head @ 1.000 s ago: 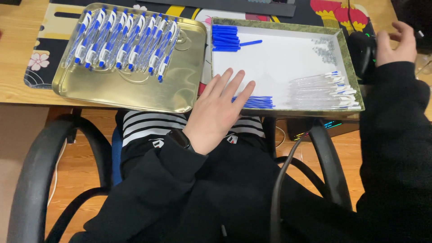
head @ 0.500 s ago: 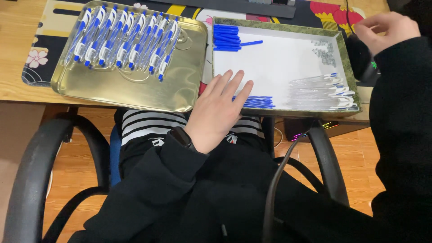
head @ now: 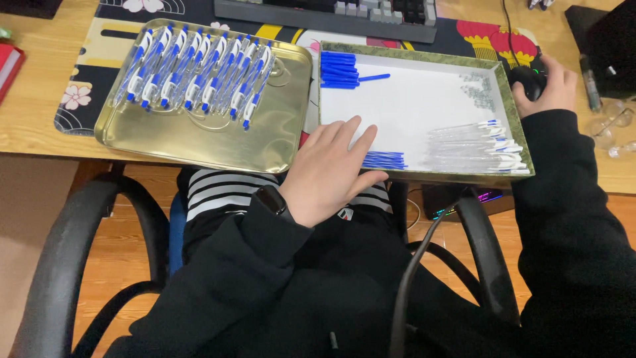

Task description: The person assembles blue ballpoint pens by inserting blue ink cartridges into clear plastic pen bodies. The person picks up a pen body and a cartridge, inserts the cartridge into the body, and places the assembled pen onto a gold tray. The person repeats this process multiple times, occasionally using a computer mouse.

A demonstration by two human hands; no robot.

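My left hand (head: 331, 172) rests flat, fingers spread, on the near edge of a white-lined box tray (head: 417, 99), holding nothing. My right hand (head: 553, 86) lies curled over a black computer mouse (head: 528, 78) just right of that tray. Inside the tray are blue pen refills (head: 339, 69) at the far left, blue parts (head: 384, 160) beside my left fingers, clear pen barrels (head: 474, 147) at the near right and small springs (head: 478, 89). A gold metal tray (head: 218, 136) to the left holds several assembled blue and white pens (head: 195, 76).
A keyboard (head: 331, 14) lies behind the trays on a patterned desk mat (head: 83, 89). A black device (head: 606, 40) stands at the far right of the wooden desk (head: 33, 126). Black chair armrests (head: 99, 219) flank my lap.
My right hand has come down from a raised position onto the mouse. My left hand has stayed on the tray's near edge.
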